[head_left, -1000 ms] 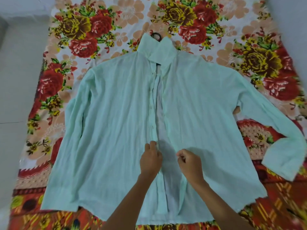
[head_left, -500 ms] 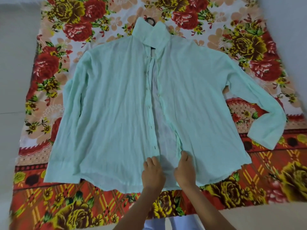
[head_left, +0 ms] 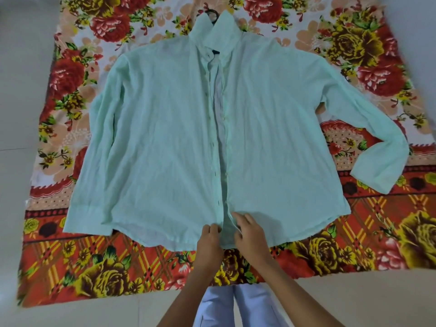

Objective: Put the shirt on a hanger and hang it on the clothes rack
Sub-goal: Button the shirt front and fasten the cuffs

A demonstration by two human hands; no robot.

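Observation:
A pale mint-green long-sleeved shirt [head_left: 160,142] lies flat, front up, on a floral cloth, with its button placket slightly parted down the middle. A dark hanger hook [head_left: 211,13] pokes out above the collar; the rest of the hanger is hidden inside the shirt. At the bottom hem, my left hand [head_left: 210,239] pinches the left placket edge. Beside it, my right hand [head_left: 249,234] holds the right placket edge with curled fingers. The two hands are close together, almost touching.
The red, yellow and peach floral cloth [head_left: 99,274] is spread on a pale tiled floor [head_left: 21,90]. My legs in light blue trousers [head_left: 226,308] show at the bottom edge. No clothes rack is in view.
Both hands have slid down the placket from mid-shirt to the bottom hem. The view has pulled back, showing more of the cloth's near edge and my legs.

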